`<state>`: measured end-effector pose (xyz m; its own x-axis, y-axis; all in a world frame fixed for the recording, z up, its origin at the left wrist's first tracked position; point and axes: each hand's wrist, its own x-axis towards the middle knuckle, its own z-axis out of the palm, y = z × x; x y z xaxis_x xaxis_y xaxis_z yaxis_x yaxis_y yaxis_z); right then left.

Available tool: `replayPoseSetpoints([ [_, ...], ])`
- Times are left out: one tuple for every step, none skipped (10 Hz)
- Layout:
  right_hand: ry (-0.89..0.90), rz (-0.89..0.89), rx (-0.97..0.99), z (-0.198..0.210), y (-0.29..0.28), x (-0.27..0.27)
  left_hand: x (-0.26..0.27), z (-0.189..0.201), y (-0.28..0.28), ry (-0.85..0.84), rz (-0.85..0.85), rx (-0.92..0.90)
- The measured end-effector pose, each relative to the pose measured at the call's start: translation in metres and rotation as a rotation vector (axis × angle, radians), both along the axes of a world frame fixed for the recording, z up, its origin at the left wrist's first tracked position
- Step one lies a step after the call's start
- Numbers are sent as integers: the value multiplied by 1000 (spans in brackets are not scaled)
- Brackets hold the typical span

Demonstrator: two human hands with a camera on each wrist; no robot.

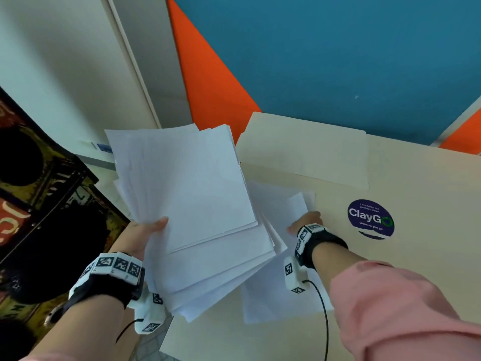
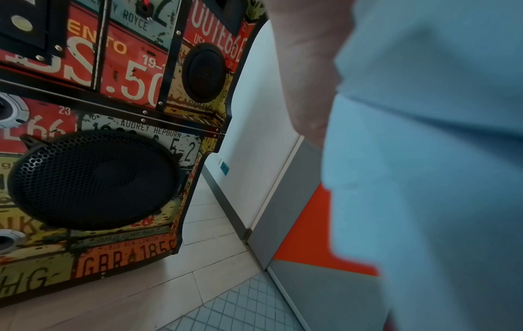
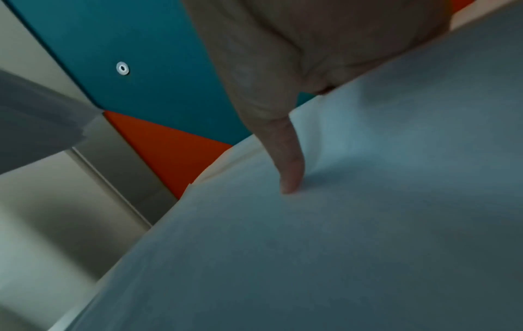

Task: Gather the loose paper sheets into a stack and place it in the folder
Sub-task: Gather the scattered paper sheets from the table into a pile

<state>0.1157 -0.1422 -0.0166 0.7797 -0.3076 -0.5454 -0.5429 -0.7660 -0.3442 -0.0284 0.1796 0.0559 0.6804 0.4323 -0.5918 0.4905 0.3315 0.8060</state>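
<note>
My left hand grips a fanned stack of white paper sheets by its near left corner, thumb on top, and holds it raised over the table's left edge. In the left wrist view the stack fills the right side beside the left hand. Loose sheets lie on the cream table under and to the right of the stack. My right hand pinches one loose sheet, with the thumb pressed on top and the fingers hidden behind its edge. A cream folder lies shut at the back of the table.
A cabinet covered in licence-plate prints, with black speakers, stands on the tiled floor close to the table's left edge. A blue and orange wall panel rises behind the table. A round ClayGo sticker sits right of my right hand.
</note>
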Motion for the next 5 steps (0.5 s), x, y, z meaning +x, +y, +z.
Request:
replayPoseSetpoints([
  [14,17,-62,-7,2,-5,1,-5,3,-2,-14,-5],
  [-63,-52,-147,-3,11,-11,0,-4,5,6,-32,-35],
  [-52,-89,-58,-8,9,-12,-3,4,2,-11,-35,-27],
  [-75,-99,103,-6,-5,-18,-4,7,-1,-2,-46,-13],
  [-35,-41,83,-3,-14,-17,2,-3,5,-8,-48,-11],
])
